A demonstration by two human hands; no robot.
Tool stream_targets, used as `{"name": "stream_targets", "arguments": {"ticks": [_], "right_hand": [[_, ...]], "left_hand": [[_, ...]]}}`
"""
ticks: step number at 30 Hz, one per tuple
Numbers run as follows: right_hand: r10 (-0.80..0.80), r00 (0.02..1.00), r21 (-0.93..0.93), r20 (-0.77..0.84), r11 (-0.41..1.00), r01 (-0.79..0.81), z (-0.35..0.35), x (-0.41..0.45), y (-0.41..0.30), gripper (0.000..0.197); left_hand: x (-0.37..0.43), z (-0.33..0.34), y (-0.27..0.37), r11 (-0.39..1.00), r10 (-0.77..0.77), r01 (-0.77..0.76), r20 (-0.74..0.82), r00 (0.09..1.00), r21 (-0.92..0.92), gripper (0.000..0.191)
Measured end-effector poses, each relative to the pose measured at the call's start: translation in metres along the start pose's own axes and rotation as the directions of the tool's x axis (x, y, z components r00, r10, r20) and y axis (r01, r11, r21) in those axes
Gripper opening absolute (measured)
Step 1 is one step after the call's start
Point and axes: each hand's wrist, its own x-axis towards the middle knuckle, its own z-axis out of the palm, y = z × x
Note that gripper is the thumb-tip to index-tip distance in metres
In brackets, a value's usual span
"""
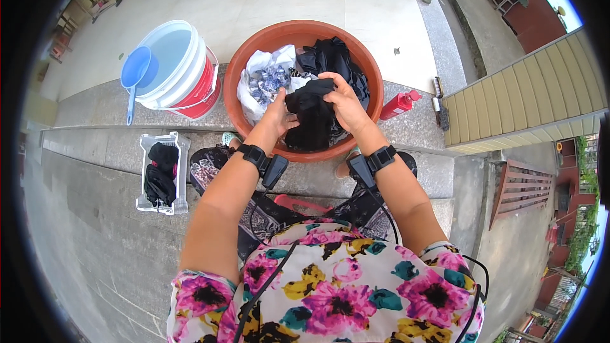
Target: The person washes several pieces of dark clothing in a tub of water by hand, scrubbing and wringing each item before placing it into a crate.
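Note:
A black cloth [310, 119] hangs bunched between my hands over a round reddish-brown plastic basin [232, 90]. My right hand [345, 105] pinches its upper right edge between thumb and fingers. Along the cloth's left side, my left hand [280, 116] touches it with thumb and fingers apart; whether it grips any fabric is unclear. White fabric [255, 64] and a blue-and-white patterned cloth [269, 83] lie in the basin's left part. Other black garments [331, 57] fill the right part, looking wet. The basin's bottom is mostly hidden.
Left of the basin stands a white bucket [202, 74] of water, a blue dipper [139, 69] at its rim. A white plastic basket [181, 195] holds black cloth nearer me. To the right are a red pump bottle [398, 106] and brushes [437, 88] beside a tiled pillar [524, 90].

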Motion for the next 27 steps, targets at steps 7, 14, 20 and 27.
{"name": "stream_targets", "arguments": {"ticks": [7, 14, 20, 27], "right_hand": [[-0.297, 0.947, -0.689, 0.123, 0.661, 0.297, 0.047, -0.012, 0.039, 0.02], [-0.43, 0.882, -0.823, -0.19, 0.56, 0.096, 0.016, 0.012, 0.054, 0.032], [-0.448, 0.869, -0.83, -0.209, 0.551, 0.084, -0.002, 0.012, 0.045, 0.033], [-0.338, 0.941, -0.508, 0.031, 0.805, 0.306, 0.037, 0.008, 0.034, 0.016]], "left_hand": [[-0.009, 0.012, -0.013, 0.997, 0.076, -0.076, 0.058, 0.995, -0.012, 0.042], [-0.025, 0.044, -0.024, 0.982, 0.191, -0.191, -0.093, 0.977, 0.013, 0.046], [-0.041, 0.036, -0.007, 0.916, 0.297, -0.259, -0.084, 0.951, 0.306, 0.04], [-0.008, 0.023, -0.008, 0.928, 0.36, -0.352, 0.053, 0.931, -0.124, 0.026]]}}
